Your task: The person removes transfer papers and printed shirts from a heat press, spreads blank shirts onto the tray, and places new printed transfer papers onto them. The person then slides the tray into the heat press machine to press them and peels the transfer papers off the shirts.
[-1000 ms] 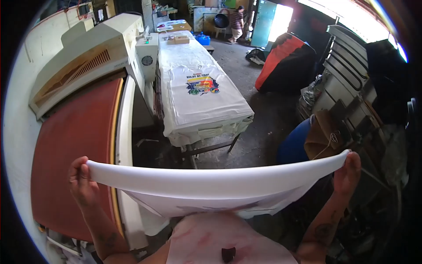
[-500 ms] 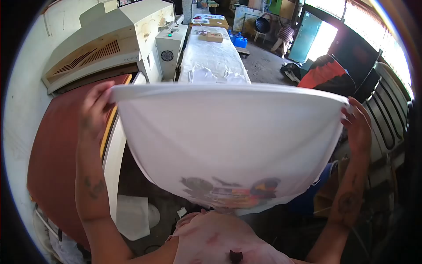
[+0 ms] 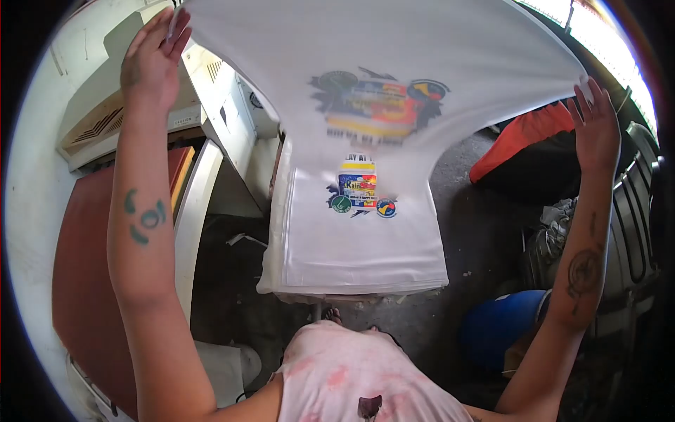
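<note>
A white printed cloth (image 3: pixel 436 56) stretches between my raised hands, billowing over the table. My left hand (image 3: pixel 153 63) pinches one corner at the upper left. At the upper right, my right hand (image 3: pixel 596 130) grips the other corner. A blurred print with a coloured panel and round emblems shows through the cloth. Below it lies a stack of similar white cloths (image 3: pixel 365 253), the top one bearing a colourful print (image 3: pixel 362 186) with round green and blue-yellow emblems. The cloth's far edge runs out of view at the top.
To the left stands a large beige machine (image 3: pixel 133 133) with a brown-red curved surface (image 3: pixel 91 281). A blue container (image 3: pixel 499 327) is on the floor at right. Beyond it are a red-and-black cover (image 3: pixel 524 151) and dark metal bars (image 3: pixel 633 190).
Both hands have risen and moved forward, carrying the cloth up and away from my body. My view has tilted down, bringing the stack of printed cloths into sight.
</note>
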